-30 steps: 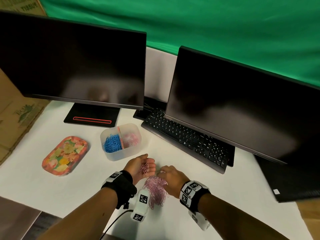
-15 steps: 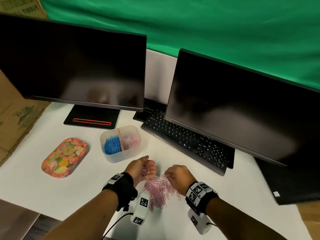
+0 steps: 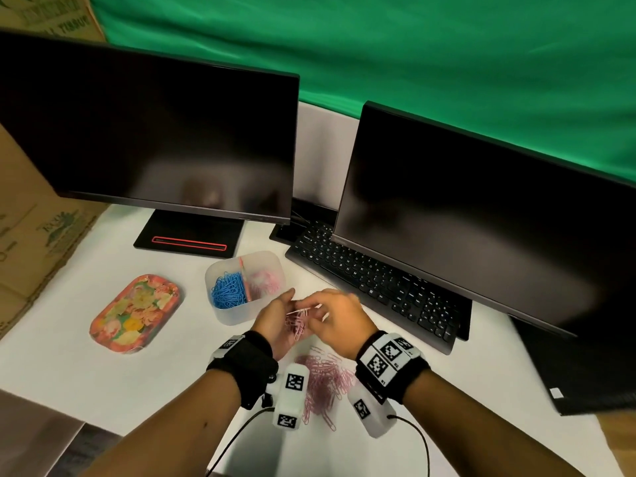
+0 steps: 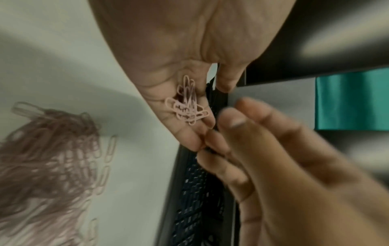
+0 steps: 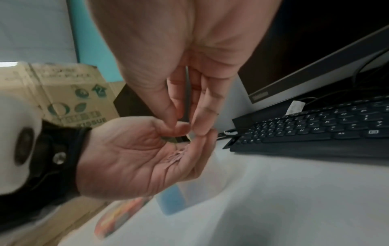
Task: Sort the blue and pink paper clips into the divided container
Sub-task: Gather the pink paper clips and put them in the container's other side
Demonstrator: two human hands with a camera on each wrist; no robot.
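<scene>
We have a small bunch of pink clips [image 4: 186, 106] lying in our cupped left hand [image 3: 275, 321]. Our right hand [image 3: 339, 318] is just above it, fingertips pressed together; we cannot tell if it pinches a clip. More pink clips [image 3: 325, 376] lie on the surface [image 3: 103, 390] under our wrists. We are gathering pink ones. Next, we think, we tip them into the pink side of the box [image 3: 237, 313], just beyond the left hand.

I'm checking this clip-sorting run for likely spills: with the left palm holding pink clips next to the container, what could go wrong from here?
1. The pink clips lie loose on the cupped left hand, not gripped; a tilt could drop them on the table.
2. The container has blue clips just across a thin divider; a careless tip could mix colours.
3. The right hand hovers close and may knock the palm.
</scene>
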